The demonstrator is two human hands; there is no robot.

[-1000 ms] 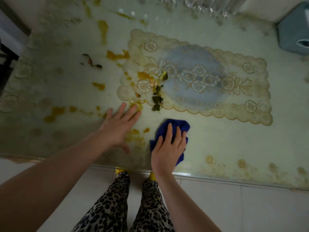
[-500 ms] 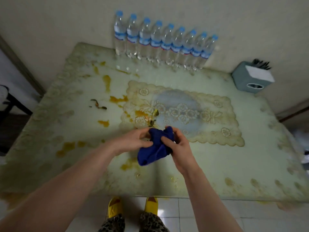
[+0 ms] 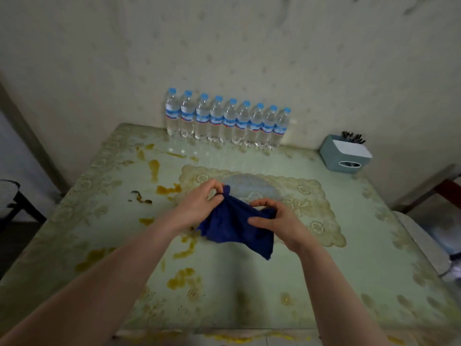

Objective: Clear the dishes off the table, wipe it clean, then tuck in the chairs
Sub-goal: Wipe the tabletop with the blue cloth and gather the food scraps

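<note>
Holding a dark blue cloth [image 3: 234, 226] in the air above the middle of the bench [image 3: 324, 283], the person has it gathered between both hands: the left hand [image 3: 199, 206] pinches an upper corner with its fingers closed on the fabric, and the right hand [image 3: 279, 221] grips the opposite edge with thumb and fingers curled round it. The cloth looks light, soft and limp, sagging in folds with a loose corner hanging down, so it is probably best taken by its edges or corners and spread flat before wiping. Yellow-orange spills [image 3: 182, 278] streak the pale green covering toward the left and near edges, and a lace-edged mat [image 3: 311, 196] lies at the centre. Water bottles [image 3: 227, 121] stand in a row along the far edge against the patterned wall, and a grey-blue box [image 3: 345, 156] sits at the far right corner.
</note>
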